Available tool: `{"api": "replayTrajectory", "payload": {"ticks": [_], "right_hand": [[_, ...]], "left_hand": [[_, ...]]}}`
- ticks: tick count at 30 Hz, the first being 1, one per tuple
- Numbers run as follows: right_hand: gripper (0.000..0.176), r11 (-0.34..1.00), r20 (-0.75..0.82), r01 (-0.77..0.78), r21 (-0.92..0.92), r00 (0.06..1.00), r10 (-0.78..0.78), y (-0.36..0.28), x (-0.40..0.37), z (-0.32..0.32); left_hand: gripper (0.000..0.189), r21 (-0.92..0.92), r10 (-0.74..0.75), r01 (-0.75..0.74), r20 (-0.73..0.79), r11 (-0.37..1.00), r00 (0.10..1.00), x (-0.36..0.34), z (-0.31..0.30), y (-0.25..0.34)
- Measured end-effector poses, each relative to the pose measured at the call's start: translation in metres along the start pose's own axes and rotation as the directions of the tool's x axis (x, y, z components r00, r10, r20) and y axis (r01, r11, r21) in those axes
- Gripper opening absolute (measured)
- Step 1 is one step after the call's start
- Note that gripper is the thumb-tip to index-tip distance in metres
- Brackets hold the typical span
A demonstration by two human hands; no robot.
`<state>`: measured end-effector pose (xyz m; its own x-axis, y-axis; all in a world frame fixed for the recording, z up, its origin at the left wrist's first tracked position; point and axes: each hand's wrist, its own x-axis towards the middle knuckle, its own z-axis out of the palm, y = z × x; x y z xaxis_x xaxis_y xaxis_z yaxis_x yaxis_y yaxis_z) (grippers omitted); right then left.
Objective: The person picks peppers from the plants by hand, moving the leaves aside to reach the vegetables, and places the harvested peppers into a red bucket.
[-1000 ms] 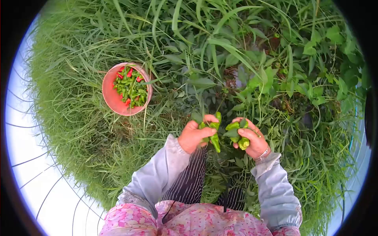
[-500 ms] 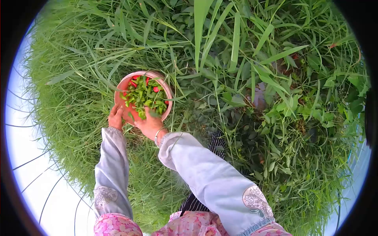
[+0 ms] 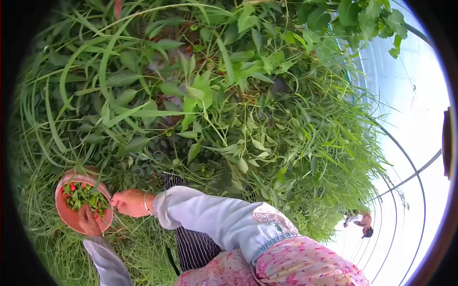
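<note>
At the lower left, a pink bucket (image 3: 72,220) holds small green and red peppers (image 3: 85,196). My left hand (image 3: 88,222) reaches over the near rim into it, its fingers stretched out on the peppers; the fingertips are hard to make out. At the right side of the rim, my right hand (image 3: 131,203) has its fingers closed on the edge. A bracelet circles the right wrist, and pale sleeve covers are on both forearms.
Leafy pepper plants (image 3: 191,119) and tall grass (image 3: 62,109) surround the bucket. Striped black cloth (image 3: 198,248) is beside my legs. At the right, another person (image 3: 361,222) is far off beneath the curved hoops (image 3: 420,190) of a plastic tunnel.
My view has swung right, so the bucket appears lower left. My right hand has moved from the peppers to the rim. My left hand has gone from the rim into the bucket.
</note>
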<state>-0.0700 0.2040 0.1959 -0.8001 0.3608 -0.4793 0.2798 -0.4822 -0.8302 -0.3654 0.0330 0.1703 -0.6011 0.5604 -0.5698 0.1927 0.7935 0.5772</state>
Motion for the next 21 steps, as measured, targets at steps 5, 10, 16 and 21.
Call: {"api": "replayTrajectory", "payload": {"ticks": [5,10,16,21], "right_hand": [[0.018,0.899,-0.157,-0.158,0.408,0.958,0.239,-0.012,-0.111,-0.176],[0.009,0.940,-0.843,0.078,0.333,0.472,0.260,0.037,-0.212,-0.324],[0.014,0.889,-0.903,0.222,0.400,0.258,0.342,0.111,-0.273,-0.398],[0.017,0.886,-0.834,0.112,0.449,0.409,0.371,0.162,-0.277,-0.402]], "left_hand": [[0.011,-0.042,0.154,-0.150,0.371,0.988,0.916,-0.077,0.179,0.160],[0.010,-0.086,0.519,-0.579,0.563,0.811,0.643,-0.114,0.300,0.292],[0.013,-0.255,0.611,-0.637,0.663,0.727,0.432,-0.128,0.432,0.403],[0.025,-0.053,0.666,-0.950,0.725,0.309,0.176,-0.136,0.540,0.382]]}}
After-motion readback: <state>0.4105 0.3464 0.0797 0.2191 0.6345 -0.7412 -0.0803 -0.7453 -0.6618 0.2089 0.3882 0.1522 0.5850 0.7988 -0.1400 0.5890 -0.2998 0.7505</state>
